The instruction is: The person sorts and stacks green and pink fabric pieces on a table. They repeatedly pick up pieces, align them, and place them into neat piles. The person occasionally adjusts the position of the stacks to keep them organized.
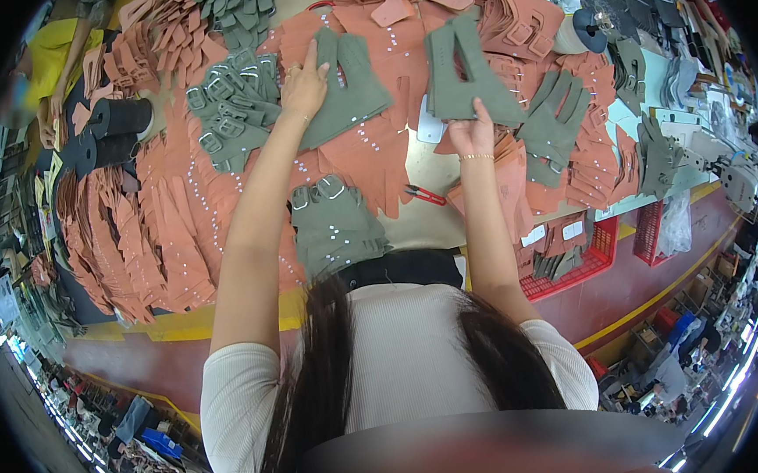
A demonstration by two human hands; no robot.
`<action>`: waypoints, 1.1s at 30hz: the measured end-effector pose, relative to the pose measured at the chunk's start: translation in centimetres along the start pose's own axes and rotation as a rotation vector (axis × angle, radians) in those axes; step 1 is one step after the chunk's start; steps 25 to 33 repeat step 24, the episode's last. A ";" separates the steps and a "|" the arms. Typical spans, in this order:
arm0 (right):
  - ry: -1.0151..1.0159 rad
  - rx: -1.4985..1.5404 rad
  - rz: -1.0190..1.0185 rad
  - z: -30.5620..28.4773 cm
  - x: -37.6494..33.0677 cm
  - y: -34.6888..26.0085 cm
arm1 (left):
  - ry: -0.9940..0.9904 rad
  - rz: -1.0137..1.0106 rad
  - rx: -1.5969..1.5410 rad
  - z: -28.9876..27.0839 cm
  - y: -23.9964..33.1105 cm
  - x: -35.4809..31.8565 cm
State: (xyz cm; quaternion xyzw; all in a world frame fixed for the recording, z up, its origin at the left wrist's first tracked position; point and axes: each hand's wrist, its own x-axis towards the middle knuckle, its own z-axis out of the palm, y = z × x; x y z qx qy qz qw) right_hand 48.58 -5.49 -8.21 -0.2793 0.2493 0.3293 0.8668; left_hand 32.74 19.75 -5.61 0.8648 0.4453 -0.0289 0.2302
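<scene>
My left hand [305,88] lies on the left edge of a flat green cut piece [356,93] with a long slot, its index finger stretched out and the thumb apart. In my right hand [474,131] is a second green slotted piece [488,93], pinched at its lower edge with the thumb on top. Both pieces are over salmon-coloured cut pieces [374,162] spread across the table. Left of my left hand is a pile of green straps with buckles [233,102]. A stack of green buckled pieces [334,226] lies close to my body.
Red-handled snips [425,195] lie on the bare tabletop [431,228] between my arms. Dark thread cones [120,117] stand at the left, near another person in yellow [55,61]. A red crate [588,266] sits low at the right. A white sewing machine [740,180] is farther right.
</scene>
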 end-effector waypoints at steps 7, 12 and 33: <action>0.286 -0.150 0.114 -3.6 0.6 0.7 | 0.232 0.094 -0.010 -1.1 -1.7 -4.0; 0.066 -0.329 0.147 -4.2 -5.5 -2.1 | 0.258 0.157 -0.100 -1.1 -2.8 -8.0; 0.011 -2.298 -1.047 -0.8 -3.2 -5.9 | 0.324 0.061 0.305 1.0 -0.7 -10.9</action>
